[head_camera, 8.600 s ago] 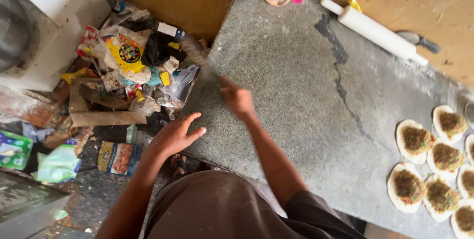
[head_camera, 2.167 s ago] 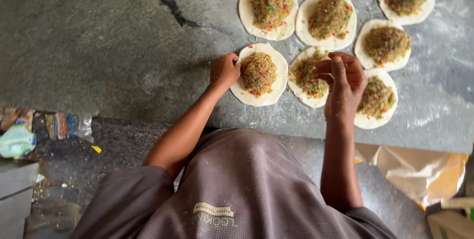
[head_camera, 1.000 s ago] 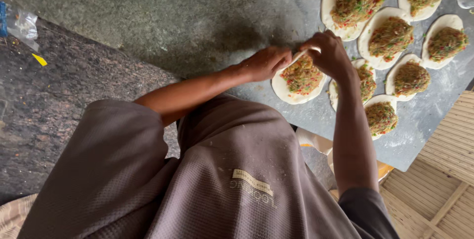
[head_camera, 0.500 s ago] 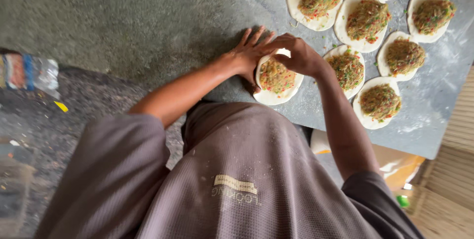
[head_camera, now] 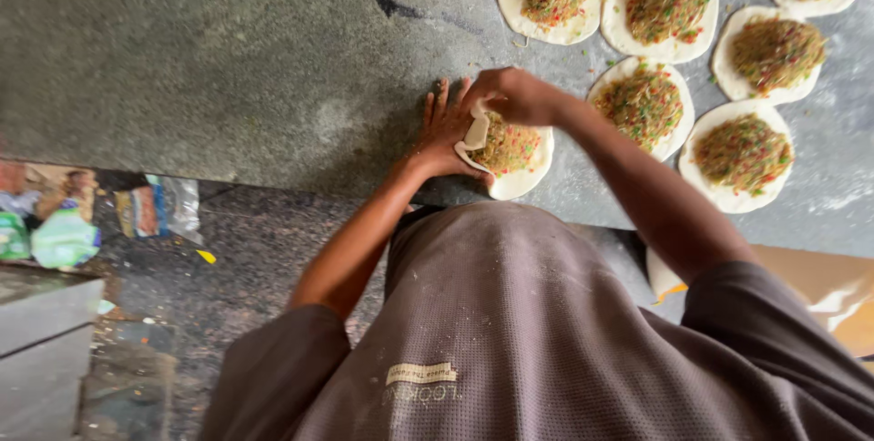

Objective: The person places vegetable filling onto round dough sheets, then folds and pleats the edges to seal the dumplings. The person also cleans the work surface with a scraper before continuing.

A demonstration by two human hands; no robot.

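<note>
My left hand (head_camera: 446,136) lies flat with fingers spread against the near round white dough disc topped with shredded vegetable filling (head_camera: 512,152) on the grey stone counter (head_camera: 228,59), while my right hand (head_camera: 514,95) pinches its lifted left edge closed.

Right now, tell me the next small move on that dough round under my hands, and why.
Probably fold the lifted left edge further over the filling. The right hand pinches that edge of the dough round up, the left hand steadies it on the stone counter, and the filling lies exposed.
</note>
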